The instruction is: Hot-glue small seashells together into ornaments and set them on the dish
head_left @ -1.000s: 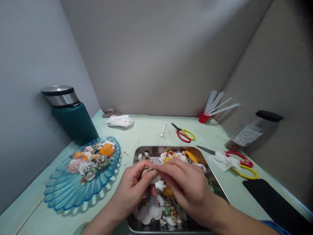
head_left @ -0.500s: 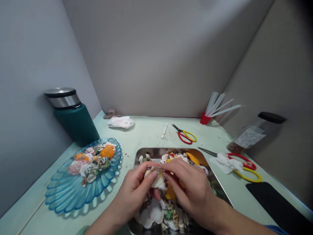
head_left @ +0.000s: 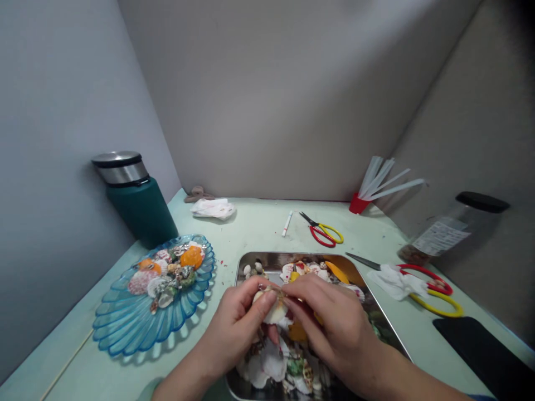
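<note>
Pale shell (head_left: 276, 314) pokes out more below the fingers now, left hand (head_left: 239, 313) pinching it, right hand (head_left: 334, 316) at its edge, can't tell if gripping, so still mid-fiddle.

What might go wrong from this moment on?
The pale shell sits between the fingertips of the left grip and right grip, so it may slip and drop onto the shells in the tray, perhaps chipping.

The nearer scissors lie right of the tray, partly under tissue; the right arm might catch them.
</note>
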Tool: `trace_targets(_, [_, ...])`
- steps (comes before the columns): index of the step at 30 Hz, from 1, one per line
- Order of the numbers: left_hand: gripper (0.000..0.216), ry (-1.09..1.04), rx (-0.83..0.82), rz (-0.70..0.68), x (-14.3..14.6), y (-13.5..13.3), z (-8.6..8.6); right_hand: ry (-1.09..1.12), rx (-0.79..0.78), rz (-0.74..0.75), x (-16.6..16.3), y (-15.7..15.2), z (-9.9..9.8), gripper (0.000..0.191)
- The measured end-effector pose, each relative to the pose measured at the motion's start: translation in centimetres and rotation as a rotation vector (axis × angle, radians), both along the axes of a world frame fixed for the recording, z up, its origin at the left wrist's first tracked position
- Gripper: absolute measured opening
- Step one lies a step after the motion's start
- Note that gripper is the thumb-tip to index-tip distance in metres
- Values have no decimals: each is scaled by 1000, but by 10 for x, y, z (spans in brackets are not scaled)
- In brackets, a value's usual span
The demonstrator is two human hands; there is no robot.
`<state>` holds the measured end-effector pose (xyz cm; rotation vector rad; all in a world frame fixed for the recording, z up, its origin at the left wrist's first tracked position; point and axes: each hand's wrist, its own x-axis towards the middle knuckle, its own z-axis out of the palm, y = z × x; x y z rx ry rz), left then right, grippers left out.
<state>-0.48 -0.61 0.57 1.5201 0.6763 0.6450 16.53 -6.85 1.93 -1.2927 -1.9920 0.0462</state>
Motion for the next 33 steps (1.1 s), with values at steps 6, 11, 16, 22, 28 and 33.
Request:
trace_targets(6, [30,-93,-53,-42,0,-1,4,64,-2,-25,1,0,-2,14])
trace_targets(11, [36,-189,-134,-76,-4,1,-1,101,18,-43,1,0,0,17])
trace_targets(16, [38,-245,-222,-136,-7,4,-5,119,26,-51,0,0,2,16])
trace_targets(22, [40,-243,-170,-139,-4,2,1,200,11,-102,-1,0,4,16])
trace_targets(28, [46,-149,-101,-42,-3,0,-1,266,-48,-81,-3,-1,7,17])
trace_targets(33, [49,-121,-55,-13,-3,0,-1,279,-53,-17,-4,-1,11,20])
